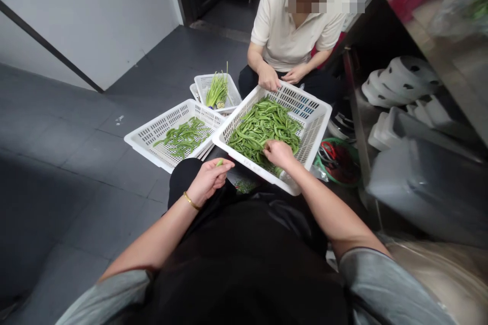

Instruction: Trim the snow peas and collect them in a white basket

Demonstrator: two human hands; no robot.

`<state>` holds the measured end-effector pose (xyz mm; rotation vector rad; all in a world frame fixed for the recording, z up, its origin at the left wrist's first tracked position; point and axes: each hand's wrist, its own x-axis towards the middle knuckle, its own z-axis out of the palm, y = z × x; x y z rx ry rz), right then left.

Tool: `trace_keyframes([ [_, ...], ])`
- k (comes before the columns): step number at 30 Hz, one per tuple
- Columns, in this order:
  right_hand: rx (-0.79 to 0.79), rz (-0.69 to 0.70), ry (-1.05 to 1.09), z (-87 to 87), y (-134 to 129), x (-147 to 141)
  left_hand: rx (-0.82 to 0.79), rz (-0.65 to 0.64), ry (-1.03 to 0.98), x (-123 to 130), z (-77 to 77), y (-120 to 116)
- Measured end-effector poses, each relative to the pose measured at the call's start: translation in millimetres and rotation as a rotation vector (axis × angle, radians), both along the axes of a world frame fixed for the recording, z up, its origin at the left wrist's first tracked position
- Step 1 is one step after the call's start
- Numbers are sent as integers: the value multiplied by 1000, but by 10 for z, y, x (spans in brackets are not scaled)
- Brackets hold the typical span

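A large white slotted basket (314, 134), tilted, holds a heap of green pea pods (267, 124). Inside its near side, my right hand (279, 155) reaches down to the heap with its fingers pinched together; whatever lies between them is hidden. My left hand (211, 177) is closed just outside the basket's near left corner, over my left knee. A short green piece of pea pod shows above its fingers. Left of the large basket, a second white basket (147, 137) has fewer pea pods (185, 137) spread on its bottom.
A person (297, 35) sits opposite, one hand (269, 78) at the large basket's far rim. Long green stalks (217, 90) lie in a smaller white basket (200, 83) behind. A green basin (353, 172) with red items stands right, beside a shelf with grey bins (423, 183).
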<state>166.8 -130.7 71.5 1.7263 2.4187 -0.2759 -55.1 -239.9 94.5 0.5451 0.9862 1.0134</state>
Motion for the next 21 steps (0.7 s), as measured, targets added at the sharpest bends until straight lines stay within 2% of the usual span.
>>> trace_keyframes([
  [3, 126, -30, 29, 112, -120, 88, -14, -23, 42, 144, -89, 93],
  [6, 203, -34, 75, 210, -196, 76, 28, -13, 50, 280, -92, 157],
  [9, 231, 100, 164, 320, -398, -47, 89, 46, 73, 330, -32, 155],
  [12, 187, 244, 259, 412, -736, -213, 139, 109, 89, 304, 20, 99],
  [14, 163, 297, 324, 461, -925, -282, 147, 101, 100, 261, 42, 45],
  [17, 30, 389, 593, 529, -1004, -283, 129, -24, 77, 175, 88, -38],
  [18, -20, 375, 726, 550, -977, -266, 121, -92, 52, 144, 111, -61],
  [21, -103, 219, 1034, 589, -836, -227, 107, -273, -6, 67, 190, -102],
])
